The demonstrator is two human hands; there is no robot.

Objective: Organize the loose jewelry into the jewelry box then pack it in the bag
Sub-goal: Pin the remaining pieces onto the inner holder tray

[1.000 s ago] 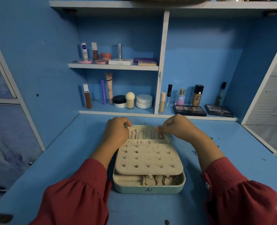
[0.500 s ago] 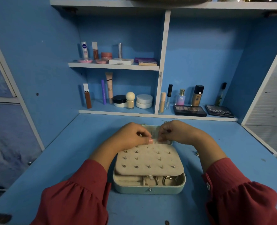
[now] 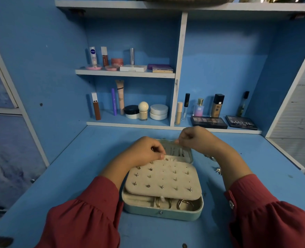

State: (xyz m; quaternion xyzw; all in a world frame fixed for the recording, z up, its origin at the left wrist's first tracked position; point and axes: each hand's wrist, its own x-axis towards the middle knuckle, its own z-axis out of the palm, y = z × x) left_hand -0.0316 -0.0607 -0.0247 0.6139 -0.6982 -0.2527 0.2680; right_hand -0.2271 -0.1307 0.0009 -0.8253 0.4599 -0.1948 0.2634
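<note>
The pale green jewelry box (image 3: 163, 213) lies open on the blue desk. Its cream earring panel (image 3: 163, 179) holds several studs, and rings (image 3: 182, 204) sit in the front compartment. My left hand (image 3: 146, 152) rests at the panel's far edge, fingers curled, pinching something small and shiny there. Just above the box's lid (image 3: 181, 151), my right hand (image 3: 195, 138) is raised and pinches a tiny pale piece between thumb and fingertip. What each hand holds is too small to name. Loose jewelry (image 3: 218, 170) lies on the desk right of the box.
Behind the box runs a low shelf ledge (image 3: 130, 124) with cosmetics bottles, jars and two dark palettes (image 3: 209, 121). A higher shelf (image 3: 125, 73) carries more cosmetics. Blue walls close in on the left and right. A small dark object (image 3: 184, 245) lies near the front edge.
My left hand moved right along the box's far edge to meet the right hand. The right hand has since lifted up and away from the panel with its pinch.
</note>
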